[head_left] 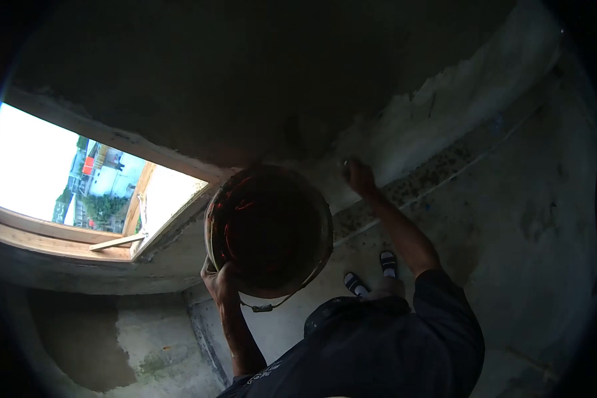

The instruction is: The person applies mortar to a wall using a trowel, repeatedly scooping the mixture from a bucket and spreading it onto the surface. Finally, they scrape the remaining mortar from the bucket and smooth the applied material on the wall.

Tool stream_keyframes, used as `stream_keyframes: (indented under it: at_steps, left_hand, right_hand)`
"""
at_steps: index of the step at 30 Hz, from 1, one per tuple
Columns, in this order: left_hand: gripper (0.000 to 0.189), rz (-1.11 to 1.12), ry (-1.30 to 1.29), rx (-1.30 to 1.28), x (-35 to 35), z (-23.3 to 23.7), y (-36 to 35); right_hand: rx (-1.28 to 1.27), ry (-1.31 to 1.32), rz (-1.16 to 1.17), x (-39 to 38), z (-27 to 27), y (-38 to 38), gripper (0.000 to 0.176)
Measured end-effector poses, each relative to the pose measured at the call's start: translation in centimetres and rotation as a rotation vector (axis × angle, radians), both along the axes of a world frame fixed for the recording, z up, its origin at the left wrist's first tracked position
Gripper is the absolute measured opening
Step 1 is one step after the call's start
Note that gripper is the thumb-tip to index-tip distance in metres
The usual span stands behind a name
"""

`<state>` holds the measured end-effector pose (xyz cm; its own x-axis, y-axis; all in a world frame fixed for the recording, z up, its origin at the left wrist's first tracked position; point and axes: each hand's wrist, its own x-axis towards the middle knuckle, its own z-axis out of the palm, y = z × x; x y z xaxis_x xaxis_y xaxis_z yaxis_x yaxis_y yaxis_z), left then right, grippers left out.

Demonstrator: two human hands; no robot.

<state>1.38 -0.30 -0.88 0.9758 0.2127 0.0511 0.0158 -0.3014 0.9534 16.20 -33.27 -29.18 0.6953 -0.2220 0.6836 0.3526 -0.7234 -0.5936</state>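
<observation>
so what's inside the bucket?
Inside the bucket, red streaks show along one side; the rest is shadow, so contents and bottom can't be made out. The left hand covers part of the rim.

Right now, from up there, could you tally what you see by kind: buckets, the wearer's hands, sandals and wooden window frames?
Bucket: 1
Hands: 2, the left hand on the bucket and the right hand near the wall
Sandals: 2
Wooden window frame: 1
Total: 6
</observation>
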Motion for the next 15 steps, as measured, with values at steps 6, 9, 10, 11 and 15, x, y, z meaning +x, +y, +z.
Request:
stream_keyframes:
  at_steps: [6, 9, 10, 11, 15]
  left_hand:
    - [0.031, 0.039, -0.009, -0.029, -0.1, -0.4, -0.2]
    - [0.030, 0.043, -0.017, -0.034, 0.0, -0.5, -0.6]
    - [0.030, 0.057, -0.021, -0.040, 0.0, -0.6, -0.9]
    - [0.030, 0.070, -0.022, -0.041, -0.2, -0.5, -1.1]
    - [0.031, 0.092, -0.051, -0.072, -0.1, -0.5, -1.7]
  right_hand:
    - [-0.015, 0.152, -0.207, 3.0, 3.9, -5.0, 0.027]
    - [-0.047, 0.347, -0.332, 2.0, -1.8, -7.2, 0.026]
    - [-0.058, 0.392, -0.370, 0.7, -4.1, -7.4, 0.026]
    - [-0.088, 0.335, -0.353, -1.0, -5.5, -7.6, 0.026]
    - [0.028, 0.315, -0.263, -3.5, -5.2, -7.2, 0.024]
